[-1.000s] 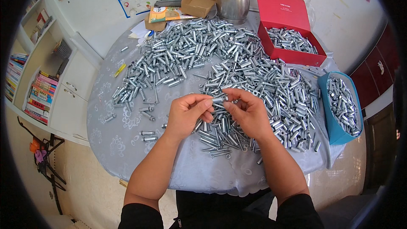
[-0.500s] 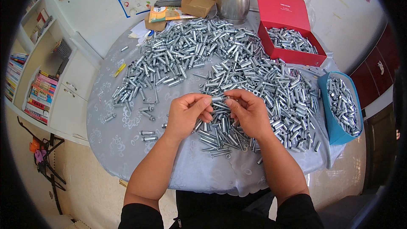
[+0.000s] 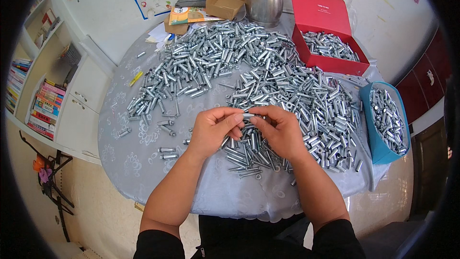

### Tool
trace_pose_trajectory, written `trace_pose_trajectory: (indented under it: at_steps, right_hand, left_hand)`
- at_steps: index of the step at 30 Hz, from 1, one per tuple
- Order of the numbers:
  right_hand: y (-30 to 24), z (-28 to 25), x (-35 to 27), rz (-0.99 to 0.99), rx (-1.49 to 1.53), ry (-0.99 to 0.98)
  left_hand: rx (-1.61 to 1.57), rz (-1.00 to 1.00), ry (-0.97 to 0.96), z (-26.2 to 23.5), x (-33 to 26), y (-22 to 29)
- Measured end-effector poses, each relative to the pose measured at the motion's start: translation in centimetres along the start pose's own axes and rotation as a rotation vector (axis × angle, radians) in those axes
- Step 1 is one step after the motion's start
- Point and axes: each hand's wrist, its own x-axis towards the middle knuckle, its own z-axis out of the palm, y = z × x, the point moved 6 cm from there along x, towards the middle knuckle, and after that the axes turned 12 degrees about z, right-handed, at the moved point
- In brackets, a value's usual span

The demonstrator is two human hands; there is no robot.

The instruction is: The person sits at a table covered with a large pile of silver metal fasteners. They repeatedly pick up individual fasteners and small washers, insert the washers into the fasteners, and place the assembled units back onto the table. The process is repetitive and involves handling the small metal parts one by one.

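Between the fingertips of both hands is a small silvery sleeve anchor bolt (image 3: 247, 115), partly covered by the fingers. My left hand (image 3: 211, 132) pinches one end with thumb and forefinger. The other end is in the pinch of my right hand (image 3: 279, 129). Beneath and beyond them spreads a large pile of loose metal bolts and sleeves (image 3: 292, 91), running into a second heap (image 3: 211, 50) toward the back. A few assembled anchor bolts (image 3: 167, 153) lie apart on the cloth, left of my left hand.
A red box (image 3: 330, 62) with its lid up holds bolts at the back right. Nearer, a blue container (image 3: 378, 156) full of bolts stands by the table's right edge. A steel pot (image 3: 264, 5), a cardboard box (image 3: 224, 1) and a yellow cutter (image 3: 136, 78) also sit on the grey tablecloth (image 3: 129, 163).
My hands have drawn closer together around the anchor bolt, the right moving slightly left. The fingers now cover more of it. The piles look the same.
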Motion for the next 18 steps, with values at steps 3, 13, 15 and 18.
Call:
trace_pose_trajectory:
  at_steps: [3,13,15,18]
  right_hand:
    - [0.4,-0.7,0.3,-0.003,0.002,0.050]
    - [-1.4,-0.5,-0.3,-0.117,-0.108,0.049]
    - [-1.0,-0.4,-0.2,-0.119,-0.119,0.023]
    - [-1.2,-0.7,-0.1,-0.109,-0.085,0.083]
  left_hand:
    - [-0.018,-0.013,0.073,-0.6,0.1,0.1]
    - [0.013,0.009,-0.004,-0.3,0.1,-0.1]
    - [-0.020,0.019,-0.039,0.1,0.1,0.1]
    - [-0.005,0.007,0.002,-0.3,0.1,0.2]
